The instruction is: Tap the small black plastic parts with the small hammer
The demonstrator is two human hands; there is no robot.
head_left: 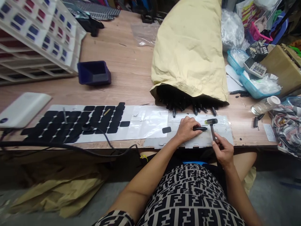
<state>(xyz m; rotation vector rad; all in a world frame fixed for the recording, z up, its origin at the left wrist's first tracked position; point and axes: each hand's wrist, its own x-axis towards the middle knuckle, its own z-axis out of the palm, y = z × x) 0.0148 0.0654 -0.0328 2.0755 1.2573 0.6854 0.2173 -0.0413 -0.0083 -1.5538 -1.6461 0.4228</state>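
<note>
My left hand (187,128) presses a small black rod-shaped part (200,128) flat on a clear plastic sheet (221,129) near the table's front edge, fingers closed round it. My right hand (223,150) grips the handle of a small hammer (212,125), whose black and yellowish head rests just above the part's right end. A loose black pad (166,130) lies left of my left hand. Behind both hands a large yellow paper sack (189,47) lies on its side, with several black parts (185,103) spilling from its open mouth.
A white sheet (145,122) carries rows of black pads (77,121) at left, with a black cable (70,147) across it. A dark blue bin (94,72), a white device (23,109), a shelf rack (35,34), blue baskets (256,88), a calculator (255,67) and a bottle (265,105) stand around.
</note>
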